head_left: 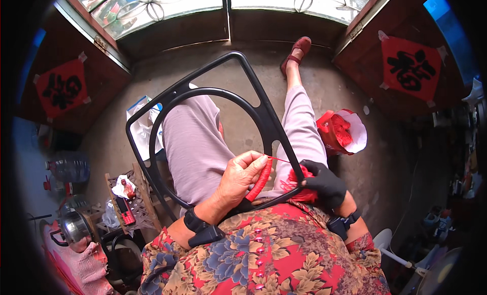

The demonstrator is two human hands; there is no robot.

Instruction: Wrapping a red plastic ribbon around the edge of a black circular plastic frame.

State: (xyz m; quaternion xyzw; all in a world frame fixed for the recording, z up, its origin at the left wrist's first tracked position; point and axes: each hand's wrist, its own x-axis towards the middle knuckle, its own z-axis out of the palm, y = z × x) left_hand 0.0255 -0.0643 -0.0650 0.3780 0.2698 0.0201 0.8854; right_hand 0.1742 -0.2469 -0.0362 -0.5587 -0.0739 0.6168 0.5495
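Note:
A black frame [266,111], squarish with a round ring inside it, rests across my lap. Red cord [262,180] is wound tightly round the near right part of the ring. My left hand [241,176], bare, pinches the end of this wrapping between thumb and fingers. From there a thin strand runs right to my right hand [327,184], which wears a dark fingerless-looking glove. That hand is closed by the frame's near right corner, around a loose bundle of red cord [306,193]; its fingertips are partly hidden.
Right of my leg stands a bag [359,135] holding more red cord. At left are a small woven stool [144,193] with a red phone [125,211], a metal pot [77,230] and a large plastic bottle [68,168]. A white plastic bag [140,130] lies beyond the frame.

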